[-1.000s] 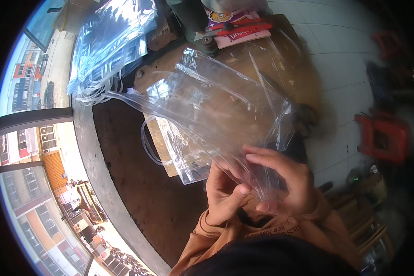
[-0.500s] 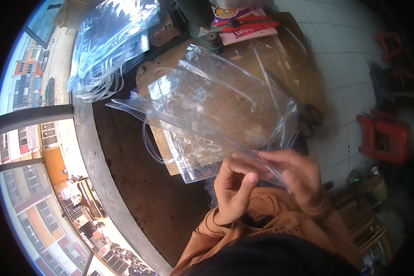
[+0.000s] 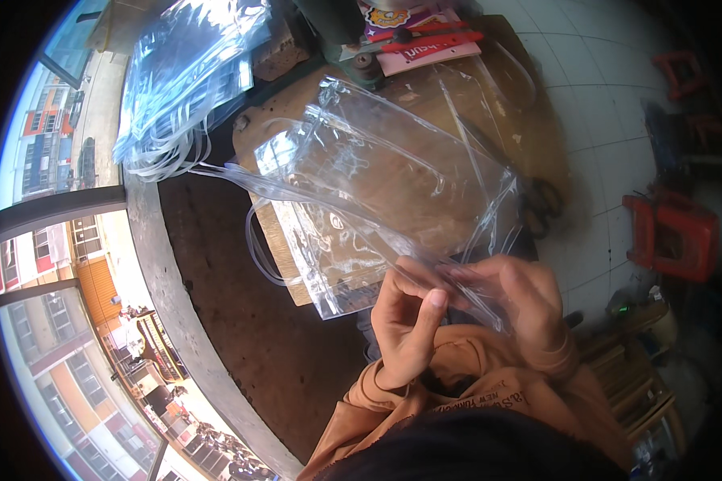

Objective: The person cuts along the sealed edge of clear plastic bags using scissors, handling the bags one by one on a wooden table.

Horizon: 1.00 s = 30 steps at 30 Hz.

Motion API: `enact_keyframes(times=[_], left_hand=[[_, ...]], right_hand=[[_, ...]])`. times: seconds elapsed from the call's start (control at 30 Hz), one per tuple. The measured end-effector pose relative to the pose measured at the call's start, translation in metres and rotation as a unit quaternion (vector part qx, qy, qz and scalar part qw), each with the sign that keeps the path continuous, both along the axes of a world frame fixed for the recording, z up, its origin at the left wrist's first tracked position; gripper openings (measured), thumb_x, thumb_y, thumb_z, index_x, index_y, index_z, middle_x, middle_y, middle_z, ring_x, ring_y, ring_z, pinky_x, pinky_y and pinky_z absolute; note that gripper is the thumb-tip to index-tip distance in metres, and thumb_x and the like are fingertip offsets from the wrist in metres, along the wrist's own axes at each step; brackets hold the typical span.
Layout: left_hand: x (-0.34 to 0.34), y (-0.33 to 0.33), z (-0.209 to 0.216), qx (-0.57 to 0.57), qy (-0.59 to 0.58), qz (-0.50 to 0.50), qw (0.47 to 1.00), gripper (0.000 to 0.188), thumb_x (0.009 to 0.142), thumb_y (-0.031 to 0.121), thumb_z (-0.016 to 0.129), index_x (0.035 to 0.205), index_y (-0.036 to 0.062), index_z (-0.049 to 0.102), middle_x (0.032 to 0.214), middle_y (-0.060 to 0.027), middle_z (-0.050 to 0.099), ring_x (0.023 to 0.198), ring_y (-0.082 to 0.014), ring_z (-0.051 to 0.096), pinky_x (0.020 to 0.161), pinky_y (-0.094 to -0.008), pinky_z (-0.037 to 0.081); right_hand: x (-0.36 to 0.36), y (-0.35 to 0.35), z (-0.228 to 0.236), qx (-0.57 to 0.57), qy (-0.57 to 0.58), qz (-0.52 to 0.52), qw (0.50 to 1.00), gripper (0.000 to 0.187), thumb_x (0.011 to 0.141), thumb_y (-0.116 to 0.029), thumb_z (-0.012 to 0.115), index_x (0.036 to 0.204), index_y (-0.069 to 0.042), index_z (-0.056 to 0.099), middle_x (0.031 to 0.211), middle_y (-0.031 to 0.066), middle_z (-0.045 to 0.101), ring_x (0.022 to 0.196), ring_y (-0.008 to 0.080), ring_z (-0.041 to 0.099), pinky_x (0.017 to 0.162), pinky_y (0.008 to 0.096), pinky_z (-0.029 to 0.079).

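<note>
Between my hands is a clear plastic sheet (image 3: pixel 361 220), folded into a long narrow flap that slants up to the far left. My left hand (image 3: pixel 409 317) pinches its near end between thumb and fingers. Close by on the right, my right hand (image 3: pixel 525 301) bends its fingers around the same end, slightly smeared by motion. Under the flap, more clear plastic (image 3: pixel 401 152) with shiny creases and seams lies over the wooden table (image 3: pixel 513 128). Whether the held sheet and this plastic are one piece, I cannot tell.
A stack of clear plastic bags (image 3: pixel 192 72) with looped handles sits at the far left. Dark scissors (image 3: pixel 544 207) lie at the table's right edge. A green machine base (image 3: pixel 365 68) and a red-handled tool (image 3: pixel 441 37) on pink packaging stand at the back. Red stools (image 3: pixel 674 236) are at right.
The flap's far end has swung slightly up toward the bag stack. My right hand's fingers have curled in closer to my left hand on the plastic.
</note>
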<state>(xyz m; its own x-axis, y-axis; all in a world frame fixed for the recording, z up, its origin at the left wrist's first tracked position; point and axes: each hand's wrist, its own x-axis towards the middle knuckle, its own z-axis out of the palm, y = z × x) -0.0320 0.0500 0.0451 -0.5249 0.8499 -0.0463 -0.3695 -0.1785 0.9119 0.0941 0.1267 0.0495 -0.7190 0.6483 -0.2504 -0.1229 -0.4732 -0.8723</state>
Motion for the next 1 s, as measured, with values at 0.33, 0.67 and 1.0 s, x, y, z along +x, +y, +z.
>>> enact_keyframes(times=[0.33,0.67,1.0], left_hand=[[0.001,0.002,-0.003,0.005,0.003,0.002,1.000,0.013,0.090,0.010,0.057,0.086,0.0027,0.046,0.086,-0.0100,0.051,0.071,-0.0185,0.056,0.064,-0.0292,0.049],[0.003,0.002,-0.003,0.016,-0.029,-0.018,0.999,0.005,0.089,-0.003,0.051,0.088,0.0013,0.049,0.089,-0.0083,0.052,0.083,-0.0160,0.055,0.076,-0.0279,0.045],[0.005,0.003,-0.013,-0.049,0.015,-0.058,0.997,0.009,0.086,-0.003,0.056,0.084,0.0016,0.049,0.089,-0.0067,0.050,0.079,-0.0117,0.053,0.073,-0.0226,0.043]], right_hand=[[0.000,0.001,-0.001,-0.012,0.028,-0.014,0.999,0.051,0.102,-0.029,0.026,0.112,0.013,0.053,0.104,0.0192,0.063,0.100,0.0209,0.061,0.091,0.0307,0.047],[0.004,0.007,0.007,0.115,-0.023,-0.064,0.991,0.028,0.084,-0.012,0.065,0.103,0.007,0.058,0.093,0.0132,0.063,0.089,0.0171,0.063,0.079,0.0268,0.052],[0.025,0.024,0.019,0.291,-0.223,-0.010,0.930,0.015,0.071,-0.001,0.074,0.081,0.001,0.064,0.073,0.0080,0.062,0.064,0.0111,0.062,0.058,0.0227,0.049]])
